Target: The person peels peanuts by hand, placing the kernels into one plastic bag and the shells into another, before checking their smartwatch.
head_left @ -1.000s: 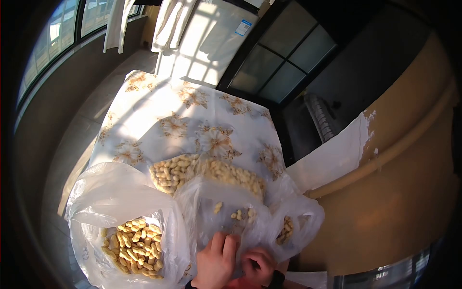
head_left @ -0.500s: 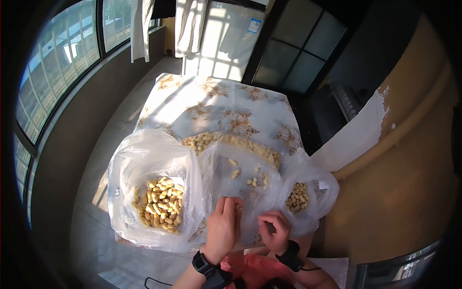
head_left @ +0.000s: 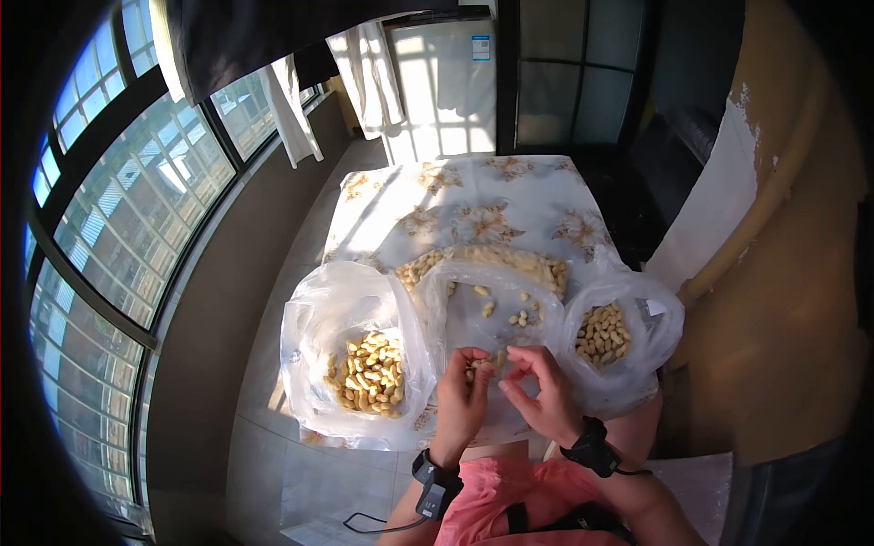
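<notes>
My left hand (head_left: 461, 400) is closed around peanuts (head_left: 473, 368), their pale shells peeking out between thumb and fingers. Close beside it, my right hand (head_left: 546, 396) has its thumb and forefinger apart, with nothing visible between them. Both hands are over the near edge of the middle clear plastic bag (head_left: 443, 314), in which a few loose peanuts (head_left: 488, 309) lie. To the left stands an open plastic bag (head_left: 305, 318) with a heap of sunlit peanuts (head_left: 369, 373). On the right, a smaller plastic bag (head_left: 669, 318) holds more peanuts (head_left: 603, 335).
A floral cloth covers the table (head_left: 364, 214). More peanuts (head_left: 510, 257) fill the far part of the middle bag. Barred windows (head_left: 150, 196) line the left wall, a white fridge (head_left: 446, 86) stands beyond the table, and a brown wall (head_left: 792, 300) is at the right.
My view has tilted up and shifted left, so the table sits further right. My right hand has uncurled and come up close to my left, where peanut shells now show.
</notes>
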